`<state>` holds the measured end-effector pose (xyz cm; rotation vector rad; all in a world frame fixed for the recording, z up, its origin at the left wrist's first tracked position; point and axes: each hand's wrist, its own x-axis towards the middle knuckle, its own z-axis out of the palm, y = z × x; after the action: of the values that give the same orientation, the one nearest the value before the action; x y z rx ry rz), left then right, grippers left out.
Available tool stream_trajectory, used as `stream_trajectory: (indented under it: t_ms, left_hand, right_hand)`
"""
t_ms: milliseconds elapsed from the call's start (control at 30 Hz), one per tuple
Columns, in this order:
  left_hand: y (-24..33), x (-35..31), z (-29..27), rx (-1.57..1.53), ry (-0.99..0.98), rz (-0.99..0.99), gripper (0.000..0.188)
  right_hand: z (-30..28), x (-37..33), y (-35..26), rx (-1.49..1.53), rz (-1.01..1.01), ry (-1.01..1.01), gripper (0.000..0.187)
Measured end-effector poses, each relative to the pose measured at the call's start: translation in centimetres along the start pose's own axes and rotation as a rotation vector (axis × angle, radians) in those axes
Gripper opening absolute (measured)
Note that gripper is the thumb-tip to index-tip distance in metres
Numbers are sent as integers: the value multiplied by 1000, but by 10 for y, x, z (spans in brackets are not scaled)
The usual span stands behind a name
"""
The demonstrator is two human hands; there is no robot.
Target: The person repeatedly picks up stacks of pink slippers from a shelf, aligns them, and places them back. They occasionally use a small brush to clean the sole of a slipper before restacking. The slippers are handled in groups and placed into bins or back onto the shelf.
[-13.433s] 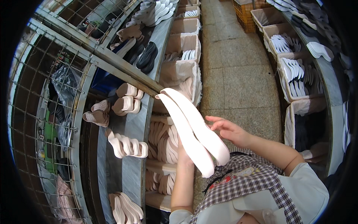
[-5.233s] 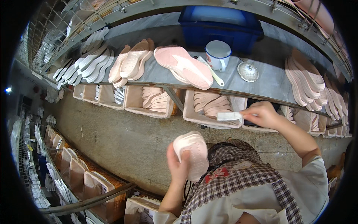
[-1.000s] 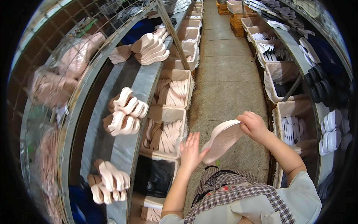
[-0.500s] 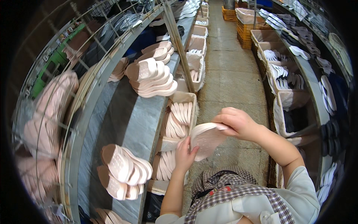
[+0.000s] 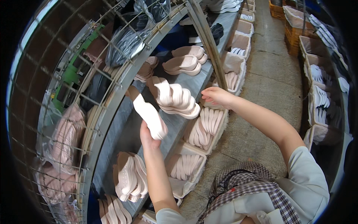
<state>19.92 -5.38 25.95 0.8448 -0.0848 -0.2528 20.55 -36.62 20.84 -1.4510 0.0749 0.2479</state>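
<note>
My left hand [image 5: 150,137] is closed around the heel-side end of a pale pink insole [image 5: 147,114], bright in the light, raised over the grey metal shelf. Whether more than one insole is in that grip I cannot tell. Just beyond lies a fanned stack of matching insoles [image 5: 173,98] on the shelf. My right hand [image 5: 218,97] hovers past the shelf edge, right of that stack, fingers bunched together with nothing visible in them. Nearer me, another stack of insoles [image 5: 130,177] rests on the shelf, partly beside my left forearm.
Lined baskets of insoles [image 5: 203,127] stand along the shelf's right side. A metal post [image 5: 209,44] rises at the shelf edge. Wire mesh [image 5: 67,149] bounds the left, with bagged pink pieces [image 5: 67,138] behind it. Across the aisle [image 5: 270,71] are more baskets [image 5: 317,100].
My left hand has carried the insole left, from over the aisle to above the shelf. My right hand has let go of it and moved forward and left. The view has turned left.
</note>
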Motion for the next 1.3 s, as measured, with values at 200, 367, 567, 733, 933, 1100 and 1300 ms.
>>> stream_trajectory:
  t_ms: [200,367,567,733,933,1100,1300]
  left_hand:
    - [19,87,-1,191,177,-34,28]
    - [29,108,-12,666,302,-348,27]
    - [17,106,14,583,229,-279,34]
    - [6,101,50,412,-23,-143,40]
    - [-44,58,119,392,-155,-128,39]
    - [-100,46,153,394,-198,-345,42]
    - [-168,39,121,645,-301,-45,47]
  right_hand:
    - [36,103,-13,158,293,-69,60]
    - [53,134,-13,379,317,-394,46]
    - [57,134,-27,487,309,-509,47]
    - [37,85,-26,639,155,-473,54]
    - [-16,18,-20,757,177,-433,57]
    - [-66,-52,-3,583,120,-257,58]
    - [-106,-102,32,416,66,-252,72]
